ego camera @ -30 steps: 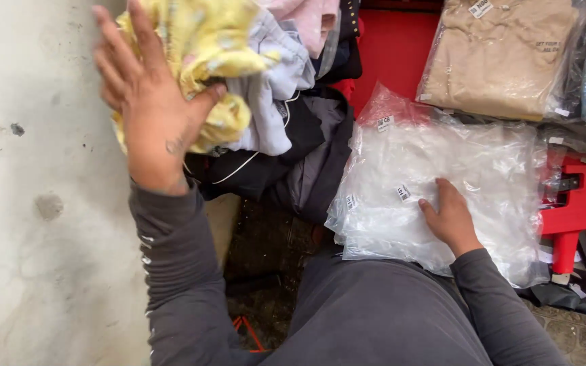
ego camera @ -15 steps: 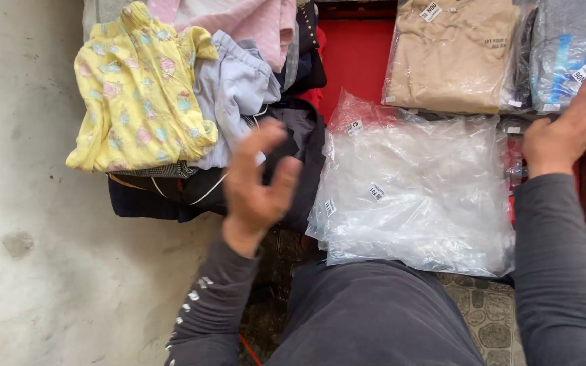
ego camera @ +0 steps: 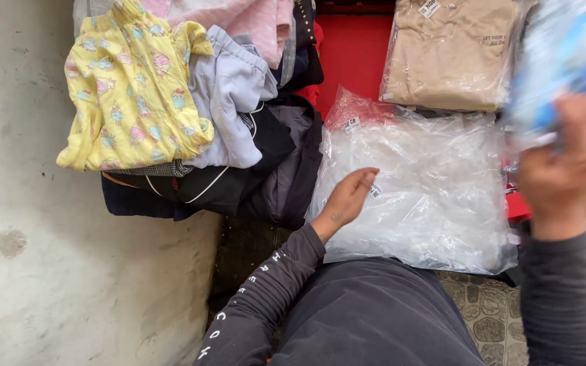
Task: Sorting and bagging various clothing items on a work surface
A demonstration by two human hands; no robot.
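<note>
Bagged blue-and-grey garment (ego camera: 568, 51), blurred in motion, gripped at its lower edge in the right hand (ego camera: 568, 163), fingers closed around the plastic, raised at the right edge of the view. Package up and slightly left of that grip, above the wrist, apparently tilted; long axis hard to tell through the blur, seemingly running up and to the left from the hand. Right hand plainly the nearer; left hand (ego camera: 348, 198) well apart, down and to the left, open and empty, fingers loosely curled, resting at the near left edge of the stack of clear plastic bags (ego camera: 428, 183). Stack flat, between the two hands, its long side running left to right, small white labels at its left edge. Just beyond the stack, a bagged tan garment (ego camera: 452, 54) flat on a red surface (ego camera: 354, 57), beside the lifted package. Further left, a heap of loose clothes: yellow printed garment (ego camera: 130, 91), pale lilac garment (ego camera: 232, 95), pink garment (ego camera: 239, 20) and dark jackets (ego camera: 239, 176), beside a pale concrete wall (ego camera: 49, 257). Patterned paving (ego camera: 486, 305) below the stack.
</note>
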